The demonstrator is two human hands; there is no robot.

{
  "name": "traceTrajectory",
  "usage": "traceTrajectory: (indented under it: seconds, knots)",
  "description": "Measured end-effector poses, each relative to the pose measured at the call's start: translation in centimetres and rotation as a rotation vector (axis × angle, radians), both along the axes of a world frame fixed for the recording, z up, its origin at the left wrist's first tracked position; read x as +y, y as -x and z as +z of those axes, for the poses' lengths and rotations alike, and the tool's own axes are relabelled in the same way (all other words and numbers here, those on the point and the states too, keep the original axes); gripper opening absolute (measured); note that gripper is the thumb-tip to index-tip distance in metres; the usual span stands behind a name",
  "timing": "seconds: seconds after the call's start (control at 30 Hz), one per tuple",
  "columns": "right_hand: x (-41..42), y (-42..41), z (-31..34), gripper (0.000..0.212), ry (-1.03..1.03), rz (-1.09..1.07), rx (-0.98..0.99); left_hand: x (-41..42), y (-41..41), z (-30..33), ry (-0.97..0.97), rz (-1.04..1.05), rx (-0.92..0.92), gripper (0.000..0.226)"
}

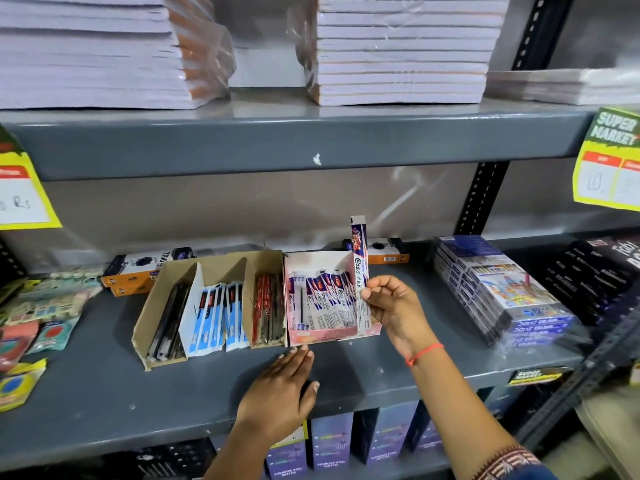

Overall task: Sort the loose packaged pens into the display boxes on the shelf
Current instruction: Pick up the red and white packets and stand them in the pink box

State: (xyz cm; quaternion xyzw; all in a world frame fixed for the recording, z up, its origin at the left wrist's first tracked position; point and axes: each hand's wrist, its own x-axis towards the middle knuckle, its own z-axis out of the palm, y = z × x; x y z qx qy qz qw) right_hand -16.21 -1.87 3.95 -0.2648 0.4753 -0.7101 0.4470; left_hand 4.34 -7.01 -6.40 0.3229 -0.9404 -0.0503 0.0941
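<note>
My right hand (394,306) grips a white, blue and red packaged pen (360,268), held upright over the right end of the pink display box (332,336), which holds several matching packs. My left hand (287,386) lies flat and empty on the grey shelf, fingertips touching the pink box's front edge. Left of it stands a brown cardboard box (145,327) with black pens, blue-and-white packs (216,315) and red packs (265,311) in separate sections.
Orange-and-black boxes (138,268) lie behind the display boxes. Wrapped colour-pencil packs (498,289) are stacked at the right, with blister-packed items (41,306) at the left. Notebook stacks (398,50) fill the shelf above. Yellow price tags (606,161) hang from its edge.
</note>
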Motion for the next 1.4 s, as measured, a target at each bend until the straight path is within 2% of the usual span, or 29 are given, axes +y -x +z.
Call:
traceTrajectory:
  seconds: [0.37,0.6,0.67,0.77,0.9,1.07,1.17,1.3,1.4]
  knots:
    - [-0.6,0.0,0.1,0.030,0.003,-0.013,-0.008,-0.1,0.0,-0.2,0.025,0.003,0.002,0.056]
    - [-2.9,1.3,-0.4,0.034,-0.259,-0.079,0.090,-0.1,0.0,-0.2,0.018,-0.001,0.019,0.056]
    - [-4.2,1.6,-1.0,0.035,-0.381,-0.079,0.199,-0.1,0.0,-0.2,0.003,-0.008,0.037,0.055]
    - [-6.2,1.8,-2.0,0.036,-0.561,-0.081,0.511,-0.2,-0.2,-0.2,0.006,-0.014,0.051,0.055]
    - [-7.5,1.4,-2.4,0.022,-0.723,-0.045,0.903,-0.1,-0.1,-0.1,0.011,-0.019,0.062,0.056]
    - [-7.6,0.9,-2.8,0.018,-0.770,0.007,1.034,0.0,-0.1,-0.1,0.012,-0.020,0.065,0.054]
    - [-7.5,0.3,-2.7,0.030,-0.783,0.014,1.177,0.0,-0.1,-0.1,0.005,-0.012,0.070,0.053]
    - [-7.1,-1.0,-2.2,0.037,-0.698,-0.027,1.384,0.0,-0.1,0.2,-0.018,0.006,0.085,0.054]
    - [-7.4,-2.5,-1.5,0.033,-0.629,0.011,1.399,0.0,-0.5,0.1,-0.030,0.046,0.086,0.056]
